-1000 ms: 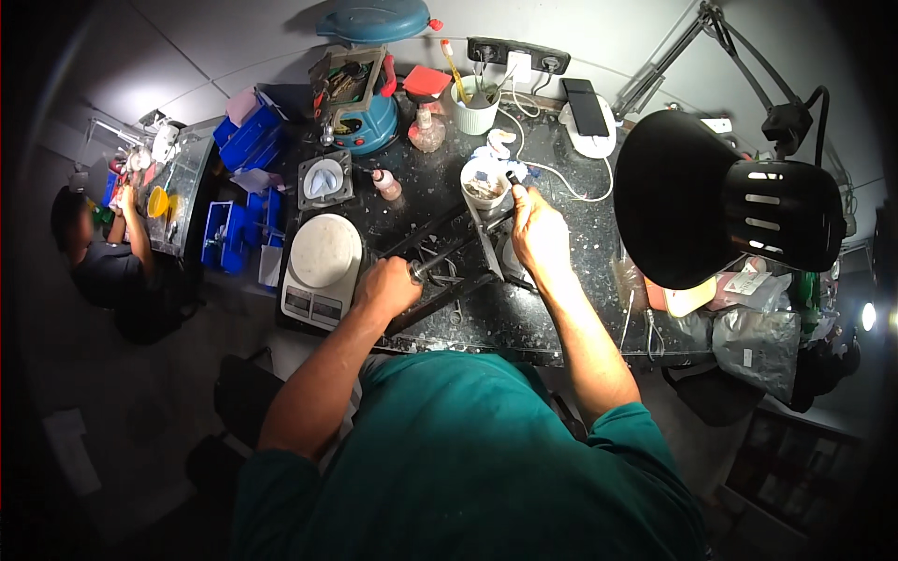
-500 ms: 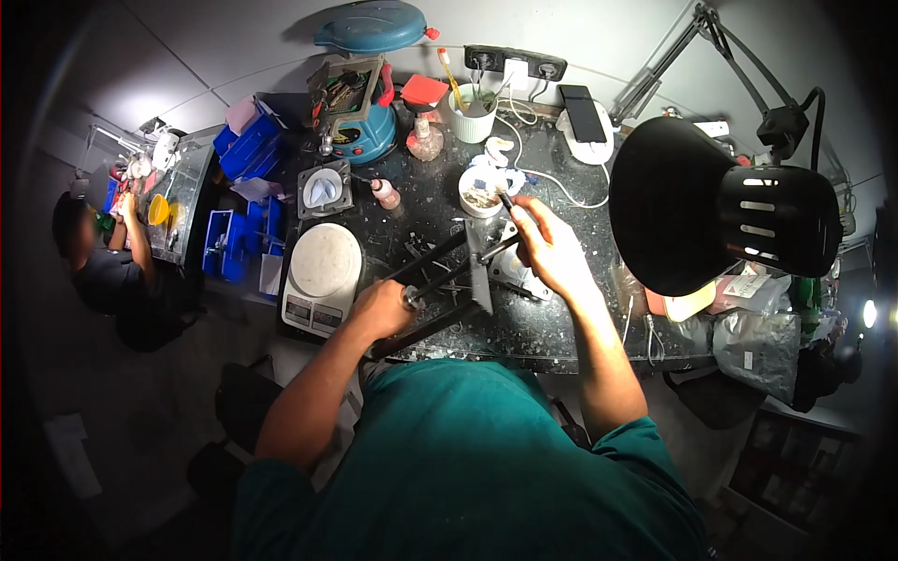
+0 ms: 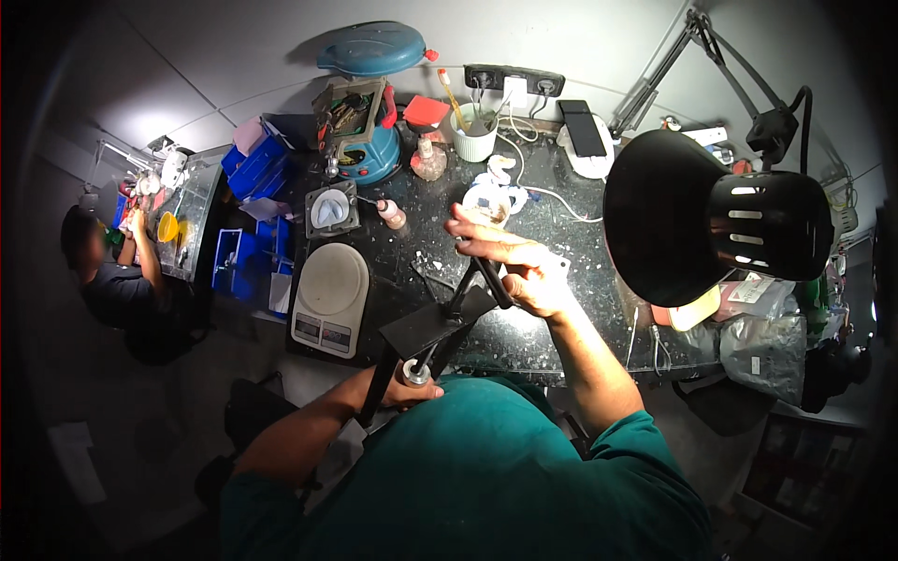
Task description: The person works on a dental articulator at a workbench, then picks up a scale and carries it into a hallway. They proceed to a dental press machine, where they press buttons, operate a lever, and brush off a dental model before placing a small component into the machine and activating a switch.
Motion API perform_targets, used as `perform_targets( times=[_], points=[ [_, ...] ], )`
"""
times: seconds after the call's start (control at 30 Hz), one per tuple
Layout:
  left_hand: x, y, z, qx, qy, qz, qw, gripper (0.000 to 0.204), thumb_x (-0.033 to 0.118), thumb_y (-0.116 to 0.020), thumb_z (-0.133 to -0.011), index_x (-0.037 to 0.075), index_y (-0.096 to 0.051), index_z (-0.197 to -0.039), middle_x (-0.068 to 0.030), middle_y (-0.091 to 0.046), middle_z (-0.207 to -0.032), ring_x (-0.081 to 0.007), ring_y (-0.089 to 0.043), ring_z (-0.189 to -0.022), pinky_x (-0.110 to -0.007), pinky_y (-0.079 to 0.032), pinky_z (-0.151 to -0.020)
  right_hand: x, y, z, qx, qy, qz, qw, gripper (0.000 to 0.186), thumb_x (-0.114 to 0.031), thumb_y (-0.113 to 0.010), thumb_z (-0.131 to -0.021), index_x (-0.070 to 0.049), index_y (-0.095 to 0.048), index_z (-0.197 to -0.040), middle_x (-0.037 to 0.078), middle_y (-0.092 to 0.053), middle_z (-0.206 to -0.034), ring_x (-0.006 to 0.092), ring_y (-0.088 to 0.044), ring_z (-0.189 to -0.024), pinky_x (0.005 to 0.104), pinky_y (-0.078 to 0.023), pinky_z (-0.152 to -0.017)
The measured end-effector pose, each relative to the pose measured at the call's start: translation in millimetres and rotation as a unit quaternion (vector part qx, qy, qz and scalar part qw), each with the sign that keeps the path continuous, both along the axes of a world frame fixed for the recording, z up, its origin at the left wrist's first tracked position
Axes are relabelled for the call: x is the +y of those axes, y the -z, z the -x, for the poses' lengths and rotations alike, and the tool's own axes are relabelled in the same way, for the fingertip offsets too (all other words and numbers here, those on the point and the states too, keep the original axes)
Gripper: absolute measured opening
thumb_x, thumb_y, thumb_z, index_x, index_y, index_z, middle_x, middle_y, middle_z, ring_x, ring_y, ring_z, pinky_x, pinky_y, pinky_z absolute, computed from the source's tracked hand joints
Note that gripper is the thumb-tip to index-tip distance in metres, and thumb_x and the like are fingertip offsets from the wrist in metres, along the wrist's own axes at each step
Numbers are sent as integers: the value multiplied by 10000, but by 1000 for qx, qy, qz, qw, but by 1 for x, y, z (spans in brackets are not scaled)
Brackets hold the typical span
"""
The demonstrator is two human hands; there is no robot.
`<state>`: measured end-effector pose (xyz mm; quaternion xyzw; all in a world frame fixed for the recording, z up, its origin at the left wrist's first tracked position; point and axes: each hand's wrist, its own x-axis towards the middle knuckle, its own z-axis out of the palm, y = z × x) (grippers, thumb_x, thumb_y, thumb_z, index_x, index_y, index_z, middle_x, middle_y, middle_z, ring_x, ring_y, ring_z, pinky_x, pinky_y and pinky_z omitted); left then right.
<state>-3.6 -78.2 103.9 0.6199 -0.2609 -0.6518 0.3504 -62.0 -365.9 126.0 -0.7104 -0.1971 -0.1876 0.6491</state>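
Note:
A black metal screw press (image 3: 435, 327) with a flat plate and a threaded spindle is tilted close to my body. My left hand (image 3: 402, 390) is closed round its lower frame, beside a silver round end piece (image 3: 415, 372). At the top, the press's black crossbar handle (image 3: 491, 282) lies against my right hand (image 3: 519, 266). The fingers of that hand are stretched out and apart, touching the bar rather than wrapped round it. Beyond the fingertips stands a white bowl (image 3: 487, 208), partly hidden by the hand.
A white kitchen scale (image 3: 329, 290) stands at left, with a pink bottle (image 3: 391, 215) behind it. A blue machine (image 3: 369, 154) and a ribbed cup (image 3: 474, 140) are at the back. A black lamp shade (image 3: 664, 220) overhangs the right side. Another person (image 3: 117, 271) works at far left.
The press has moved nearer my body and turned, so its plate now faces up. My left hand came down toward me. My right hand's fingers have spread from a pinch on the handle.

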Motion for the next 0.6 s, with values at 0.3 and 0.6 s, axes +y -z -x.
perform_targets(
  times=[0.3,0.6],
  points=[
    [-4,5,2,-34,57,72,995,464,328,-664,-947,44,-529,-605,-10,-451,-554,-109,-405,-552,-339,-331,-579,-3,3,-10,-52,105,29,993,484,-545,-571,-980,-76,-692,-980,67,-728,-975,272,-647,-1089,543,-281,-1163],
    [-6,2,-1,-25,72,65,995,484,326,-654,-949,64,-473,-584,-8,-401,-543,-126,-374,-545,-354,-313,-587,0,-13,-2,-33,179,102,978,509,-600,-618,-926,-94,-668,-911,30,-706,-864,196,-645,-857,503,-333,-1114]
  ],
)
